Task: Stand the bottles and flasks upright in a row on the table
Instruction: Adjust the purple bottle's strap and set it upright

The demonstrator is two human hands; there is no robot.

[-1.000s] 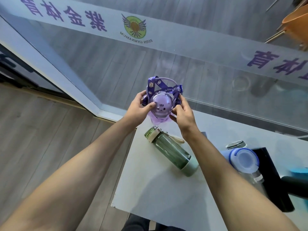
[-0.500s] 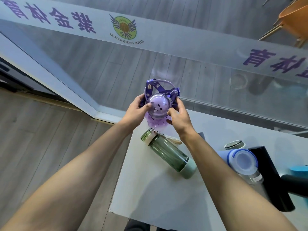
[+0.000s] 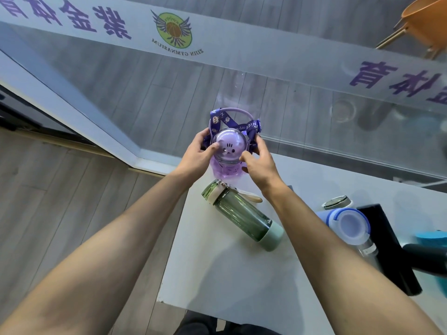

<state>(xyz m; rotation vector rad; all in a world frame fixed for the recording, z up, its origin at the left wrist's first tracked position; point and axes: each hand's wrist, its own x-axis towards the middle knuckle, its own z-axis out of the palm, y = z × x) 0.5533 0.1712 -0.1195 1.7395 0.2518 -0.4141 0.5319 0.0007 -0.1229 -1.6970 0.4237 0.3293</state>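
A purple bottle (image 3: pixel 228 151) with a domed lid, a drawn face and a purple strap stands upright at the far left corner of the white table (image 3: pixel 217 274). My left hand (image 3: pixel 197 153) grips its left side, thumb on the lid. My right hand (image 3: pixel 260 163) grips its right side. Just nearer to me, a green transparent bottle (image 3: pixel 242 217) with a pale green base lies on its side. To the right, a blue-lidded clear bottle (image 3: pixel 350 227) lies tilted, and behind it a silver flask top (image 3: pixel 336 203) shows.
A black flat object (image 3: pixel 384 238) lies at the table's right, with a dark cylinder (image 3: pixel 425 257) and a teal thing (image 3: pixel 433 235) at the frame edge. A glass wall runs right behind the table. The table's left edge drops to wooden floor.
The purple bottle has come down a little toward the table corner between both hands. The other bottles have not moved.
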